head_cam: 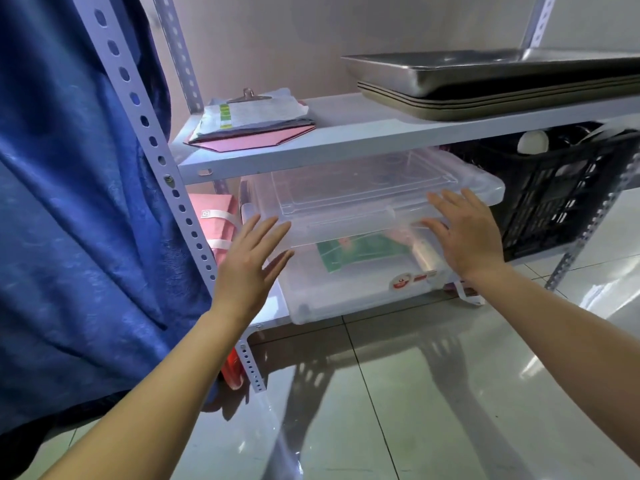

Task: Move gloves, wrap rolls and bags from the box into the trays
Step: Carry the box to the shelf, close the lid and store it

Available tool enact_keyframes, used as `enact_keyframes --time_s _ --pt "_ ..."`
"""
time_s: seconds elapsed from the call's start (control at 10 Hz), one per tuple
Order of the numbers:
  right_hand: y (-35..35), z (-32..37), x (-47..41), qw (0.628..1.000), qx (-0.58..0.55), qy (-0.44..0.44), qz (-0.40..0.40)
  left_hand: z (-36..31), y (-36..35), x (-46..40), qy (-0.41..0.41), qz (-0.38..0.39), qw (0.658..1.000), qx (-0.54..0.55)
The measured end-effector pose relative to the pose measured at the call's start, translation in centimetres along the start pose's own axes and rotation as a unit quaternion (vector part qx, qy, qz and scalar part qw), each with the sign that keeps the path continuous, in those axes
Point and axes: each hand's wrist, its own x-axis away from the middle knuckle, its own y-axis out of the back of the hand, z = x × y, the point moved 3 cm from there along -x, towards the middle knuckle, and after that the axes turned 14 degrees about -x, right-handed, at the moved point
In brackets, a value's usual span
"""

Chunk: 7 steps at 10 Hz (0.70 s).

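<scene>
Head view: the clear plastic box (349,289) sits on the bottom shelf, its lid (363,199) lying askew on top; the left hand (249,265) and right hand (464,233) reach with fingers straight and spread at the lid's front corners, gripping nothing; steel trays (485,81) stacked on the shelf above

Upper shelf (346,133): clipboard w/ papers (252,116) at left end; stacked trays (485,88) at right end.
Lower shelf: box (363,282) in middle, sticking out past front edge; crate (554,199) just right of it; folded bag (216,223) left of it, by the upright post (156,140).
Box lid (363,192): on top of box, under upper shelf.
Inside box: packets & a roll, seen thru front wall.
Left hand (247,265): at lid's front-left corner.
Right hand (467,230): at lid's front-right edge.
Curtain (76,202): far left, before the post.
</scene>
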Motion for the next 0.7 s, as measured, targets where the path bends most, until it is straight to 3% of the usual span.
enact_keyframes --time_s 0.2,0.4,0.5,0.6,0.7 --pt "-1.6 1.2 -2.3 0.996 -0.043 -0.062 0.037 0.4 -1.3 -2.0 0.072 0.032 0.997 -0.023" --pt "-2.2 0.8 -3.6 0.991 -0.087 -0.087 0.052 1.2 -2.8 -3.0 0.055 0.031 0.998 -0.021" --pt "-2.5 0.4 -3.0 0.993 -0.033 -0.073 0.087 1.3 -3.4 -2.5 0.074 0.038 0.996 0.002" --pt "-1.6 1.1 -1.9 0.97 0.076 -0.14 0.182 0.7 -2.1 -2.5 0.056 0.097 0.993 -0.049" --pt "0.9 2.8 0.7 0.96 0.04 -0.193 0.198 -0.2 0.2 -1.9 0.03 0.215 0.974 -0.064"
